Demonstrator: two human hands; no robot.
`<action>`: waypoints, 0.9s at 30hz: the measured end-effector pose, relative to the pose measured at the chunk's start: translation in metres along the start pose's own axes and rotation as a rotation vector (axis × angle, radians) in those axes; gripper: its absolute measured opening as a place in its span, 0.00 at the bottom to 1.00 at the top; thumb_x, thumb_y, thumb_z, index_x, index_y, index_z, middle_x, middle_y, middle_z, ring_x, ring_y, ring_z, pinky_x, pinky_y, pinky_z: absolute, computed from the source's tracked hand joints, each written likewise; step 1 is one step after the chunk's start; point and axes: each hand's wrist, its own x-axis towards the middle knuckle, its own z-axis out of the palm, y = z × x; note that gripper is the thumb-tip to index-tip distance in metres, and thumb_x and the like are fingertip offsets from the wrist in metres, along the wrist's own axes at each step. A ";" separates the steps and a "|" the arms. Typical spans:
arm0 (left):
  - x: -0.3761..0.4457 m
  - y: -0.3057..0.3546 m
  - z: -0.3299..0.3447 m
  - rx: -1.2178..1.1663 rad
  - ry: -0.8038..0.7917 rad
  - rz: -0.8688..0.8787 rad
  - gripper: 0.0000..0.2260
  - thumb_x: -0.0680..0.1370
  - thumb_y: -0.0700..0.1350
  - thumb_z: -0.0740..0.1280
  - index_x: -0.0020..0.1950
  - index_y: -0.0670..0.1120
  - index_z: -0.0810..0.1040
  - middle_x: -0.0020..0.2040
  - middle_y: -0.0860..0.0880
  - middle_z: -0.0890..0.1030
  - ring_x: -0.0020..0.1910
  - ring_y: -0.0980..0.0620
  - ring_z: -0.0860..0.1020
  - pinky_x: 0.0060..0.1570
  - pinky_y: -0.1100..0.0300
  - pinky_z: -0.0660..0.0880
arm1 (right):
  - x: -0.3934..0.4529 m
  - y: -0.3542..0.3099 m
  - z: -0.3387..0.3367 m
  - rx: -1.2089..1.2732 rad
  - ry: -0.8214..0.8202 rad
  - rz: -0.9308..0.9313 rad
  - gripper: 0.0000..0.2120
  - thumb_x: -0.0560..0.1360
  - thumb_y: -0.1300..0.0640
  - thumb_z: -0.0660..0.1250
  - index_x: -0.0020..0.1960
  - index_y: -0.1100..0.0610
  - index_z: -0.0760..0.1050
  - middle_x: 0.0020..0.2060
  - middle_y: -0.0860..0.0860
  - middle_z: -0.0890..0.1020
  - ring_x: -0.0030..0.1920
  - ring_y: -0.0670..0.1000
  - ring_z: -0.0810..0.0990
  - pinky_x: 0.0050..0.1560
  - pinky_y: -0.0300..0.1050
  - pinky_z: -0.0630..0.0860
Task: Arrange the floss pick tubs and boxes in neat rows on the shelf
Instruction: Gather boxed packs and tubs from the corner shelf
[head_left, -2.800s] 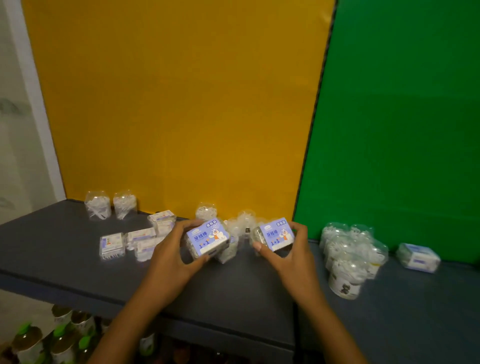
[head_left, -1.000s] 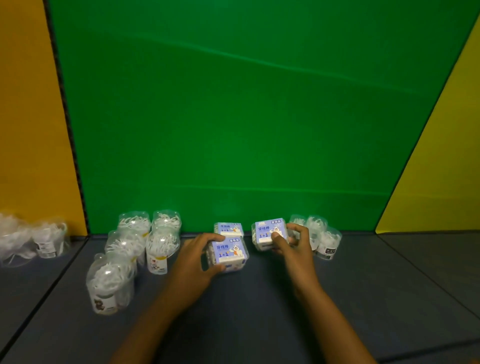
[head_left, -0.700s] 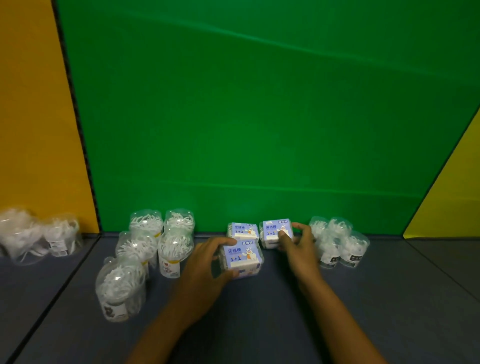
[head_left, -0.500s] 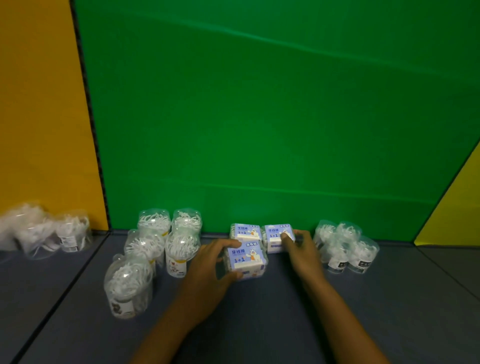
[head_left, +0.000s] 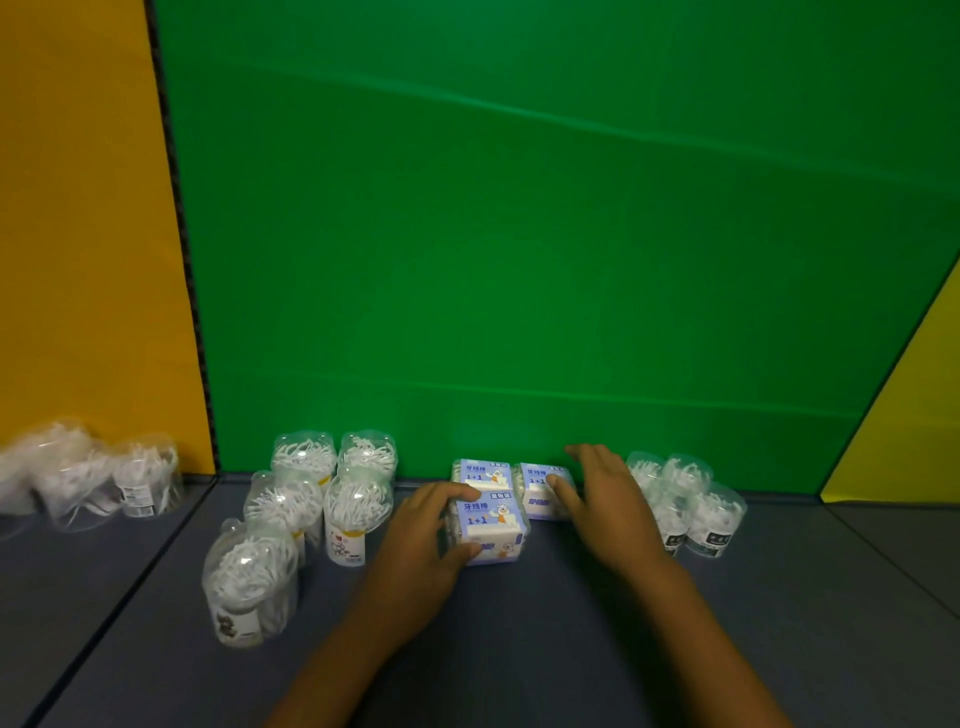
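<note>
The scene is dim and evenly lit, with no clear single light source. The green backdrop (head_left: 545, 234) is the brightest area, saturated, with faint pale crease lines across it. Below the backdrop the dark grey shelf (head_left: 519, 649) is murky and shows only soft, weak shadows under the forearms. The clear tubs (head_left: 358, 499) just in front of the backdrop catch small white highlights. Left of the backdrop, past the orange panel (head_left: 78, 234), a cluster of tubs (head_left: 78, 478) is smeared and out of focus. Straight edges beside the backdrop lean outward, a wide-angle distortion. Fine detail is soft and grainy throughout.
</note>
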 end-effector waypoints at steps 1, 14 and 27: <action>0.002 -0.001 0.001 0.005 -0.003 -0.010 0.20 0.68 0.49 0.71 0.58 0.59 0.73 0.60 0.61 0.73 0.62 0.57 0.74 0.62 0.51 0.74 | 0.000 -0.001 -0.005 -0.072 -0.017 -0.048 0.24 0.80 0.44 0.61 0.70 0.55 0.67 0.63 0.52 0.74 0.64 0.53 0.70 0.61 0.49 0.71; 0.004 -0.005 0.014 0.122 -0.045 -0.031 0.20 0.72 0.36 0.72 0.59 0.52 0.71 0.59 0.53 0.67 0.57 0.59 0.68 0.54 0.77 0.62 | -0.013 -0.013 -0.019 -0.184 -0.082 -0.108 0.23 0.79 0.41 0.60 0.70 0.52 0.64 0.62 0.50 0.71 0.62 0.52 0.71 0.56 0.48 0.74; -0.005 0.014 0.016 0.265 -0.004 0.023 0.22 0.74 0.41 0.70 0.65 0.47 0.67 0.65 0.50 0.66 0.60 0.55 0.70 0.59 0.66 0.67 | -0.039 -0.026 -0.036 -0.144 -0.132 -0.098 0.21 0.80 0.42 0.60 0.68 0.50 0.65 0.62 0.49 0.72 0.61 0.49 0.72 0.56 0.46 0.74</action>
